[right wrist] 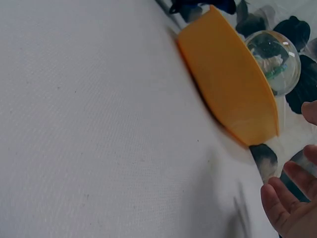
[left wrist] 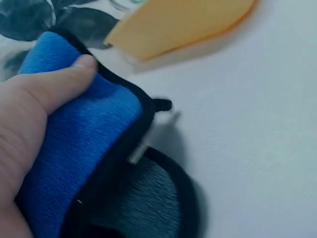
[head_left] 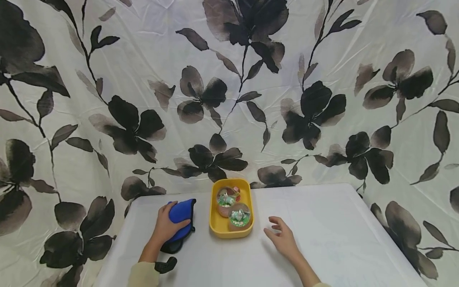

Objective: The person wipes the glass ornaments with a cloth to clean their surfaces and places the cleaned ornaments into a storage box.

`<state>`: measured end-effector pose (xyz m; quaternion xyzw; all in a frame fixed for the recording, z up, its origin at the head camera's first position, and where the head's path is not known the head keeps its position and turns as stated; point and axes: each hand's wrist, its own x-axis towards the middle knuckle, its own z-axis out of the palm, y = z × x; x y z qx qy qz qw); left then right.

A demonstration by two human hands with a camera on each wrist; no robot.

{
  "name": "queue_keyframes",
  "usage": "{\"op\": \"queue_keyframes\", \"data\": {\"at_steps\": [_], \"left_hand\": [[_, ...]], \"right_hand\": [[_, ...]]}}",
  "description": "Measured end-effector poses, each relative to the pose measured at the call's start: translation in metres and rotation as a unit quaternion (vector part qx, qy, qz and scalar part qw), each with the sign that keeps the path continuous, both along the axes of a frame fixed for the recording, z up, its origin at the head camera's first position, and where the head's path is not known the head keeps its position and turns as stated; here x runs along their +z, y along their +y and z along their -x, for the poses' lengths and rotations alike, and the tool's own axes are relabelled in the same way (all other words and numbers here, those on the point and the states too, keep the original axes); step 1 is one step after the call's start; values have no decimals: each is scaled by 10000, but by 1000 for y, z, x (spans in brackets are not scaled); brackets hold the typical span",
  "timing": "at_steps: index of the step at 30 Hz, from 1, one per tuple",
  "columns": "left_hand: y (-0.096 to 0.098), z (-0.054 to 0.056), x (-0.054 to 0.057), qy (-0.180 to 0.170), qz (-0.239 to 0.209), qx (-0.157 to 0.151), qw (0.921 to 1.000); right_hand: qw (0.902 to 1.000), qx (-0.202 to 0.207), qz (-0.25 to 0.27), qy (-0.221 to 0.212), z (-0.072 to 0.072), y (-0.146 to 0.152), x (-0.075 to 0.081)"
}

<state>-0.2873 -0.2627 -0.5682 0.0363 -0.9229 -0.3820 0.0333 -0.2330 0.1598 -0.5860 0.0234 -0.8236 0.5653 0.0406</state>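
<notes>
My left hand (head_left: 167,224) grips a folded blue cloth (head_left: 180,212) with black edging, left of the yellow tray (head_left: 231,235). In the left wrist view the thumb lies across the blue cloth (left wrist: 106,116), and a small black loop sticks out from its edge. Beneath it shows a dark grey piece of fabric (left wrist: 153,198), also black-edged. Two snow globes, one farther back (head_left: 226,196) and one nearer (head_left: 239,216), sit inside the tray. To the tray's right, my right hand (head_left: 284,240) hovers with loosely bent fingers, holding nothing.
A white-covered table (head_left: 340,239) carries everything. Close behind it hangs a white curtain (head_left: 265,159) with dark flowers. A small red item (head_left: 237,192) shows beside the farther globe. A black strap device (head_left: 166,265) is on the left wrist.
</notes>
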Motion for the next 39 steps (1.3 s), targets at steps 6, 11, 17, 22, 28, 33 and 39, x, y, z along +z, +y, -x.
{"op": "queue_keyframes", "data": {"at_steps": [6,11,17,22,28,33,39], "left_hand": [[5,8,-19,361,294,93,9989],[13,12,-31,771,864,-10,9933],[23,9,-38,1274,1404,-138,9818],[29,4,-43,1668,1881,-379,9671],[42,0,-49,1163,2169,-649,9671],[48,-2,-51,629,2457,-735,9645],[54,1,-49,491,2714,-637,9591]], "right_hand": [[9996,-77,69,-246,-1,5,-5],[9996,-111,59,-268,-2,7,-8],[9994,-210,-11,-264,-6,10,-10],[9993,-221,1,-296,-10,14,-14],[9992,-212,38,-350,-13,15,-18],[9993,-136,101,-335,-16,16,-19],[9995,-137,81,-285,-19,19,-16]]}}
